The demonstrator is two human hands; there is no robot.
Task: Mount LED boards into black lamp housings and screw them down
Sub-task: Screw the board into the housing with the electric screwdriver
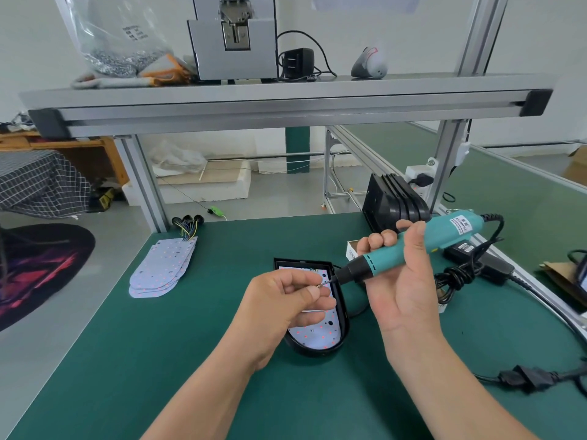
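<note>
Centrally, on the green bench mat [158, 360], lies the black lamp housing [341, 328] with a white LED board [317, 336] seated inside it, red dots showing across the board. Your left hand [286, 300] hovers above the housing, thumb and forefinger pinching a small screw [320, 284] and presenting it to the bit of the teal electric screwdriver [409, 249]. Your right hand [403, 274] is wrapped around the screwdriver's grip, the tool tilted down to the left so that its black nose meets the screw. Its coiled cable [457, 277] trails off to the right. To the left, well apart from the housing, rests a fanned stack of spare LED boards [162, 268] with wire leads at its far end. Behind the screwdriver, more black housings [394, 201] stand stacked on edge.
</note>
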